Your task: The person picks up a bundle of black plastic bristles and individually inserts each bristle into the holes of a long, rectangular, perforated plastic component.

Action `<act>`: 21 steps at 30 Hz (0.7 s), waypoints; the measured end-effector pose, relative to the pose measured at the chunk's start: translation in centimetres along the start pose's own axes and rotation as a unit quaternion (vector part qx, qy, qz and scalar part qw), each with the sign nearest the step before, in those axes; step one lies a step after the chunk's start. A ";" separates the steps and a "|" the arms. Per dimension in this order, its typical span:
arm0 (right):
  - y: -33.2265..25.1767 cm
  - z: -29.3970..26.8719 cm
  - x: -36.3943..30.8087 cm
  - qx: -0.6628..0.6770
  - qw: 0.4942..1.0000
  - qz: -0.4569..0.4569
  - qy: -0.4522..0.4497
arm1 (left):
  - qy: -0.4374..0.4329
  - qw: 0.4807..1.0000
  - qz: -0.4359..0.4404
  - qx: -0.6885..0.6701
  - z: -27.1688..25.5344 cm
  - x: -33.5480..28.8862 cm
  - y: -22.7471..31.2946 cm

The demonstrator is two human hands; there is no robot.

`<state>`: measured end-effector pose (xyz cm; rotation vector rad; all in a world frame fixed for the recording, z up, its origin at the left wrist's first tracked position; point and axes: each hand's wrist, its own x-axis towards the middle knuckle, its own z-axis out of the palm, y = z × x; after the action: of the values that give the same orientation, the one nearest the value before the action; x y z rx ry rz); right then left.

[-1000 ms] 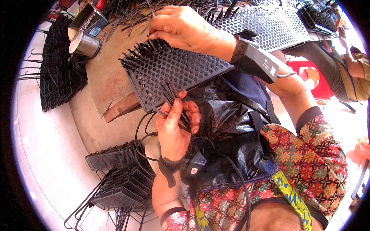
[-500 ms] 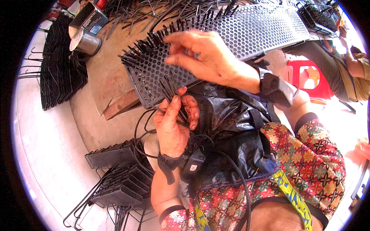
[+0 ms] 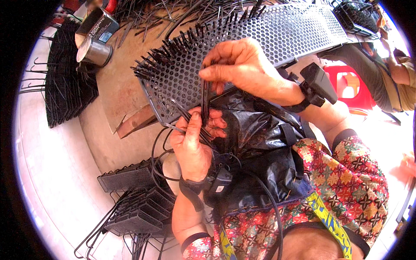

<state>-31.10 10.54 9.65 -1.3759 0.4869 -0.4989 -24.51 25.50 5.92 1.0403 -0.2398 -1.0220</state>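
Observation:
My left hand [image 3: 193,145] is closed round a bunch of thin dark strips [image 3: 184,112], and a flat greyish end juts out past its thumb. Just above it my right hand [image 3: 240,65] pinches a few dark strips [image 3: 206,97], whose lower ends reach down to the left hand's fingers. Both hands are at the near edge of a long grey perforated panel [image 3: 286,32]. Along the panel's far left side, rows of dark strips [image 3: 173,53] stand up out of its holes. My right hand hides part of the panel's middle.
Loose dark strips [image 3: 149,17] lie heaped behind the panel. A metal spool [image 3: 94,52] and a dark box [image 3: 99,27] stand at the upper left. Black wire racks [image 3: 67,78] and mesh baskets [image 3: 136,216] are stacked left. Rightward are a red stool [image 3: 353,93] and another person [image 3: 405,78].
My right hand has come away from the standing strips, down toward the left hand, and now pinches strips there. The left hand keeps its bunch almost in place.

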 end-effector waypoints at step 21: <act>0.5 -0.8 5.4 -0.162 0.920 -0.328 0.140 | -0.027 0.999 -0.014 -0.010 -0.3 -0.2 -0.8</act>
<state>-27.24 6.79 8.88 -1.7984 0.3347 -1.2200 -24.86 25.77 5.19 1.0011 -0.2597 -1.0770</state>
